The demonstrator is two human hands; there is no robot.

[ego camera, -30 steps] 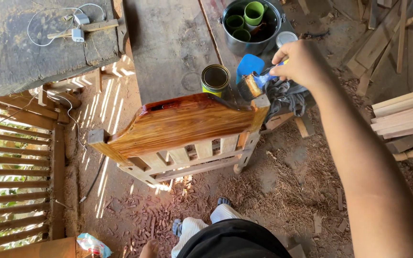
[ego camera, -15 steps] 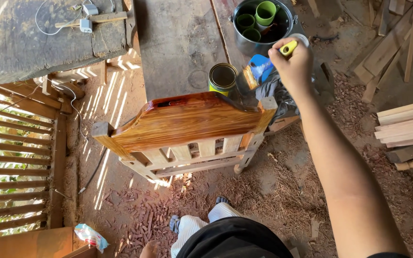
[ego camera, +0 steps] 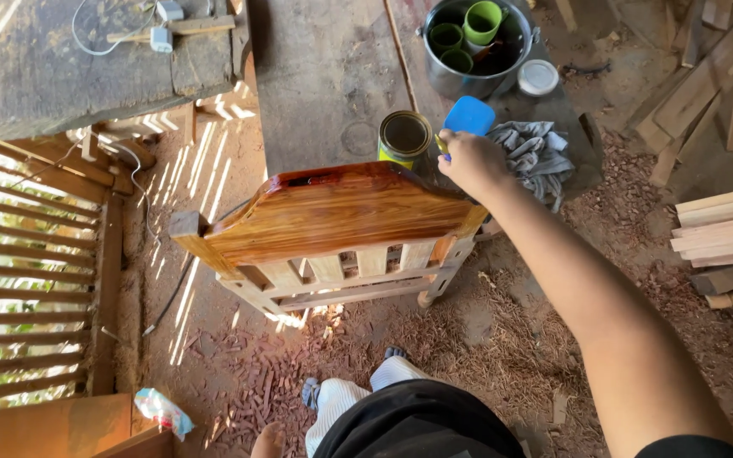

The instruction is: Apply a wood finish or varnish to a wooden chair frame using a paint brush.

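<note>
My right hand (ego camera: 471, 161) is closed around a brush with a yellow handle (ego camera: 441, 146), of which only a small bit shows at the fist. The hand sits at the top right corner of a glossy varnished wooden chair back (ego camera: 332, 212), right beside an open tin can (ego camera: 405, 136) of dark liquid on a worn wooden bench (ego camera: 324, 76). A blue plastic piece (ego camera: 469, 115) lies just behind the hand. My left hand is out of the picture.
A grey rag (ego camera: 536, 153) lies right of the hand. A metal pot (ego camera: 456, 78) holds green cups, with a white lid (ego camera: 539, 77) beside it. Timber offcuts (ego camera: 723, 225) are stacked at right, a slatted railing (ego camera: 27, 271) at left. Wood shavings cover the floor.
My right hand has come down and left from beside the metal pot to the chair's top corner next to the tin can, still gripping the brush.
</note>
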